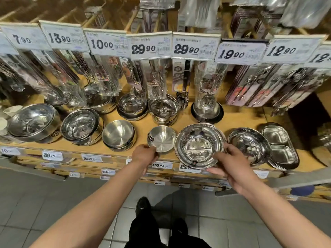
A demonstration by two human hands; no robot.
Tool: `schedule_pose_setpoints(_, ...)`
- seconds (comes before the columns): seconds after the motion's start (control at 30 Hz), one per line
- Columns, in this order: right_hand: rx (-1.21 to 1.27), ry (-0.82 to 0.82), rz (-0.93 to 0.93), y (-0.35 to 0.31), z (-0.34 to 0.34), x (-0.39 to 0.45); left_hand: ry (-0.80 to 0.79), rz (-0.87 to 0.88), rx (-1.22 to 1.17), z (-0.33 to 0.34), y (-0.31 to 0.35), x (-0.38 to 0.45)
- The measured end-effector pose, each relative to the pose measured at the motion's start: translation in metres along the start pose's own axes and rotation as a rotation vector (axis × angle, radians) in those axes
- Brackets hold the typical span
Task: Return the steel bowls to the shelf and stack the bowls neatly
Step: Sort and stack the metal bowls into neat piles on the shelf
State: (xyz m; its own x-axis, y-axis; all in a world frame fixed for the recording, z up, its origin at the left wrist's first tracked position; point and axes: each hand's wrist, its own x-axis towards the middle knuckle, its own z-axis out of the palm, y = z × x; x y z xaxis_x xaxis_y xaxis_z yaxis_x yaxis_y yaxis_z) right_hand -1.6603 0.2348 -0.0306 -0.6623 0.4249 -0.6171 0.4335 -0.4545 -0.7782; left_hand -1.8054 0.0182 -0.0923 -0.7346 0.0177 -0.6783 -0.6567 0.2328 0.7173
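Two steel bowls are being handled at the front edge of the wooden shelf [143, 129]. A small brushed steel bowl with a dark sticker on its rim [162, 138] is tilted toward the camera and is pinched at its near rim by the left hand [145, 155], whose fingers [152, 152] are curled around the rim. Just to its right, a wide, shallow polished steel bowl with a dark tag at its near rim [199, 146] sits on what appears to be more of its kind and is steadied by the right hand [231, 162]; the fingers of that hand [226, 146] are curled against the bowl's right rim while the thumb reaches under its near edge. Each bowl seems to be held by its rim so that it can be lowered squarely. Whether the small bowl already rests on the shelf cannot be told. Further left, a stack of matte steel bowls [118, 135] and two stacks of larger polished bowls [80, 126] stand in a row, probably sorted by size. To the right lie divided steel trays [281, 145]. Packaged utensils hang behind white price tags [150, 45] above the shelf.
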Motion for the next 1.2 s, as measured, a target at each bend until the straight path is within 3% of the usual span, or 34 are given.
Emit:
schedule_pose_setpoints(0.43, 0.011, -0.041, 0.011, 0.006, 0.013, -0.002, -0.05, -0.044, -0.091, -0.064, 0.013, -0.045)
schedule_pose_setpoints(0.73, -0.101, -0.137, 0.05, 0.035, 0.096, 0.018, -0.008, -0.025, -0.304, -0.156, 0.014, -0.076)
schedule_pose_setpoints(1.07, -0.063, -0.046, 0.076, 0.055, 0.136, 0.042, 0.024, -0.055, -0.353, -0.193, 0.015, -0.054)
schedule_pose_setpoints(1.2, -0.03, 0.008, 0.097, 0.055, 0.141, 0.054, -0.033, -0.056, -0.316, -0.198, 0.024, -0.042)
